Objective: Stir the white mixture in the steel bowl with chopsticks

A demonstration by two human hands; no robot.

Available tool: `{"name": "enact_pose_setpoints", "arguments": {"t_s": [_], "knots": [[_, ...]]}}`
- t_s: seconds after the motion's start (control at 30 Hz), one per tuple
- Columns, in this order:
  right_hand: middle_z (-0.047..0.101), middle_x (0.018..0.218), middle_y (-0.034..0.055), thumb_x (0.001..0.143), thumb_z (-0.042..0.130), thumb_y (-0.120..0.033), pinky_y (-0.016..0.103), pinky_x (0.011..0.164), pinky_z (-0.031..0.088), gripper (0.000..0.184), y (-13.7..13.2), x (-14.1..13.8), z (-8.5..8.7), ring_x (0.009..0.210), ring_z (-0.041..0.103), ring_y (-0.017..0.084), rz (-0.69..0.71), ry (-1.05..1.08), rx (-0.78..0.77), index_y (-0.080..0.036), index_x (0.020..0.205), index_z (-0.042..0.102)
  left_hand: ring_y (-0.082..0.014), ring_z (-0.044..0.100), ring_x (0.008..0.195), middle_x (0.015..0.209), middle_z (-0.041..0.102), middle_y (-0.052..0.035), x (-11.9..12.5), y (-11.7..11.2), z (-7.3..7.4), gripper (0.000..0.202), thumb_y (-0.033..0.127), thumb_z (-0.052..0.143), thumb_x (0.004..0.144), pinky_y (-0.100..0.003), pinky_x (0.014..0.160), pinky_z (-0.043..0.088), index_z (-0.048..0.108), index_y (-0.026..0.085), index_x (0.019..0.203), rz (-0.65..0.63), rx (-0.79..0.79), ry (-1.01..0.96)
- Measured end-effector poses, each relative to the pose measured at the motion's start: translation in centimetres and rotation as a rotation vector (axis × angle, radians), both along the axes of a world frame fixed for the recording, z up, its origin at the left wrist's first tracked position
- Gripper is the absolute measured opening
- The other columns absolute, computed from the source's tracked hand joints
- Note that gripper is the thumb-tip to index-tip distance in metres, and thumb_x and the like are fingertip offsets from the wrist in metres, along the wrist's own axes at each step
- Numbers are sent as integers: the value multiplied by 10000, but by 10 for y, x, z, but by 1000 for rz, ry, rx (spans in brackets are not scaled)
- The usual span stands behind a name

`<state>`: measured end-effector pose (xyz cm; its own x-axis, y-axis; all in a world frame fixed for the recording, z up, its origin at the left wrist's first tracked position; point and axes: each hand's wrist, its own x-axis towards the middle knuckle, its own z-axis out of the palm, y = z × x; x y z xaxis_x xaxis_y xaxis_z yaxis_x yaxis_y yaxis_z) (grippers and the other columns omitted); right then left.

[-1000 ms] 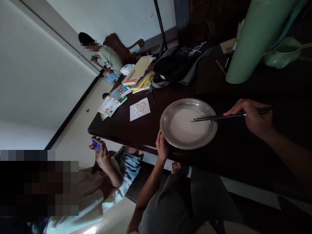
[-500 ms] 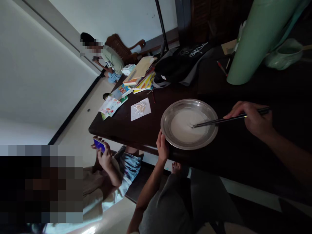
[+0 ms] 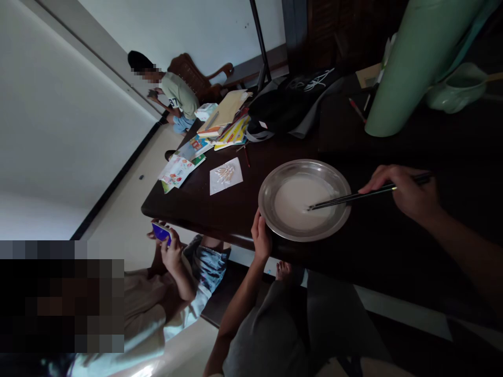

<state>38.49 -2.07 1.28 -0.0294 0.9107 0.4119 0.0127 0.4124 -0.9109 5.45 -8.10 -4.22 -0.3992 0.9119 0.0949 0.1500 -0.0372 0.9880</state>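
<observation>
A round metal basin [image 3: 271,222] rests on the dark table, with a milky white liquid [image 3: 294,201] in its bottom. My left hand [image 3: 261,235] grips the near left rim, fingers against the outer side. Dark chopsticks [image 3: 349,198] are held by my right hand [image 3: 412,191], to the right of the basin. They cross over the right rim, and their tips dip into the liquid near its middle.
Left of the basin lies a white paper [image 3: 226,176] with several cotton-swab-like sticks. Books [image 3: 223,118] and a black bag [image 3: 291,104] sit farther back. A green cylinder [image 3: 412,68] stands at right. A person holds a phone [image 3: 161,233] at left; another sits farther off.
The chopstick tips have shifted slightly down within the liquid. My left hand keeps its hold on the rim. The whole view has moved a little.
</observation>
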Motion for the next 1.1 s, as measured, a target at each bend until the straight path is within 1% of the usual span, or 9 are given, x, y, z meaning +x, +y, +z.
{"name": "enact_pose_setpoints", "arguments": {"t_s": [0.17,0.27,0.4,0.5,0.6,0.7,0.83,1.03,1.1], "knots": [[833,953,36,964,624,-496,396,833,552,308,-2,-9,-1,885,741,231,220,-218,-4,-297,813,805,-320,643,1286,1242,764,-139,1,0,-2,673,708,579,877,-411,1136,450,763,156,1214,15,5,-6],[833,948,34,955,637,-500,406,858,530,315,0,-6,0,883,730,230,98,-228,25,-295,772,791,-315,639,1292,1258,759,-133,1,0,-1,647,685,572,891,-411,1145,441,760,160,1219,0,0,8],[775,747,27,988,584,-483,383,792,519,424,1,2,1,756,712,211,-82,-43,-21,-266,657,733,-318,620,1320,1288,745,-134,0,0,-2,640,679,571,894,-411,1157,430,757,164,1224,5,-18,17],[777,743,26,987,584,-491,373,757,526,419,0,-2,0,740,705,210,39,-36,-39,-269,671,747,-320,620,1319,1291,743,-138,0,0,-2,666,698,568,886,-409,1154,433,752,161,1235,5,-16,8],[829,904,33,960,625,-509,401,826,536,333,-1,-9,-1,853,718,230,172,-181,-22,-296,765,791,-325,621,1315,1278,748,-139,1,0,-2,668,699,566,890,-413,1150,435,752,158,1234,11,-13,17],[837,955,30,951,639,-505,423,871,522,303,0,-7,-1,886,711,236,101,-231,26,-307,779,790,-323,622,1312,1260,756,-132,1,0,0,648,690,566,897,-414,1154,429,758,165,1225,7,-8,30],[800,799,27,995,570,-484,400,806,515,412,0,0,0,791,707,223,-60,-130,-3,-282,679,739,-319,616,1317,1260,755,-123,0,1,-2,642,695,572,889,-413,1159,421,761,175,1214,-1,-12,-2],[833,909,31,955,621,-527,423,838,538,339,-2,-10,0,872,717,246,153,-214,-22,-302,760,783,-324,607,1325,1283,741,-137,0,1,-5,681,713,577,871,-416,1158,419,754,161,1228,-8,-8,-36],[838,942,33,940,638,-541,440,852,525,324,-1,-9,2,879,706,252,116,-249,20,-311,773,794,-321,606,1328,1281,743,-139,0,1,-5,684,716,576,868,-411,1155,422,756,161,1225,2,0,-36]]}}
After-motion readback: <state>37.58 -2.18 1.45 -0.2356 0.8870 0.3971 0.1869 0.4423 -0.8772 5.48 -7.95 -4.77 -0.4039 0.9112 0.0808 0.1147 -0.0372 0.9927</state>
